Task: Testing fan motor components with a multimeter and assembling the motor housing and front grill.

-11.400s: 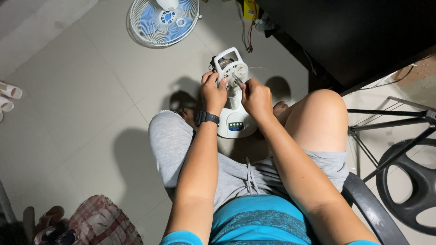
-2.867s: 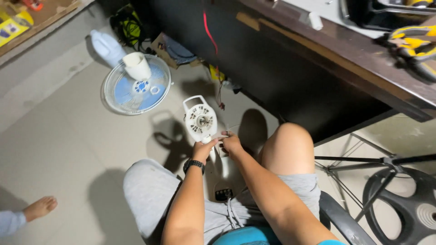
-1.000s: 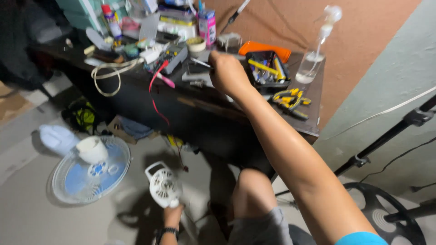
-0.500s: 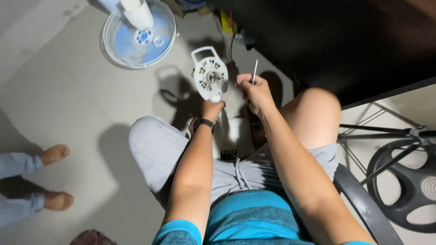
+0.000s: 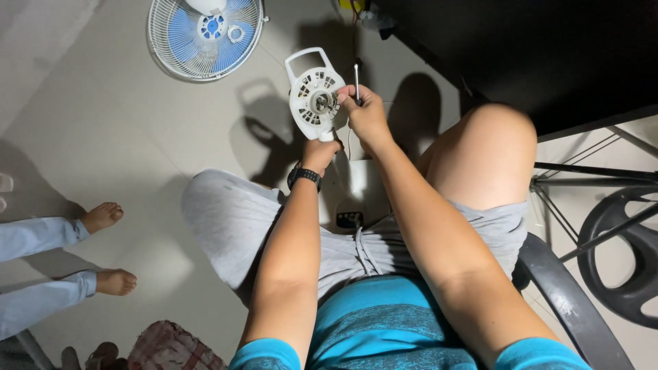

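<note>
From the head camera, the person sat on a dark chair point(image 5: 569, 301). The left hand point(image 5: 321, 152) was closed around the neck just under the white round fan motor housing point(image 5: 314, 96), holding it up over the floor between the knees. The right hand point(image 5: 365, 113) was closed around a thin screwdriver point(image 5: 356, 74), just right of the housing. The fan's white base point(image 5: 356, 195) sat near, between the legs. A blue fan blade and grille point(image 5: 205, 34) lay far left on the floor. Another person's bare feet point(image 5: 103, 216) stood at the left.
</note>
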